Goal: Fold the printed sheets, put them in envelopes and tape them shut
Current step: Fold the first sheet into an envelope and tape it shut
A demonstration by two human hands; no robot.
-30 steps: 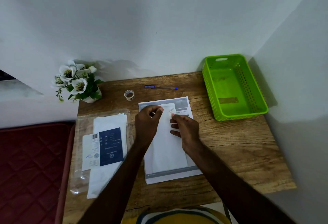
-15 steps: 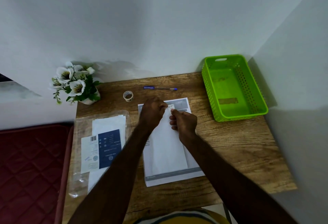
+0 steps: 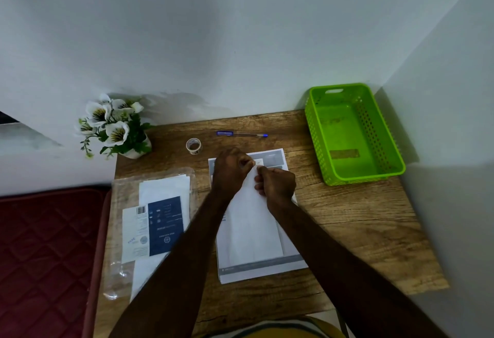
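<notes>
A white envelope [image 3: 251,225] lies lengthwise on top of a printed sheet [image 3: 267,270] in the middle of the wooden table [image 3: 347,230]. My left hand [image 3: 230,171] and my right hand [image 3: 276,184] meet at the envelope's far end, fingers pinched on its top edge. What is between the fingertips is too small to make out. A small roll of clear tape [image 3: 193,146] stands just beyond my left hand. A clear plastic pack of white envelopes [image 3: 157,220] with a blue label lies at the left.
A blue pen [image 3: 242,134] lies near the wall. A green plastic basket [image 3: 352,134] sits at the far right corner. A pot of white flowers [image 3: 117,129] stands at the far left corner. A dark red mattress [image 3: 45,257] borders the table's left side.
Both hands have slid away from me to the envelope's far end and closed in together, fingers now curled tightly at its top edge.
</notes>
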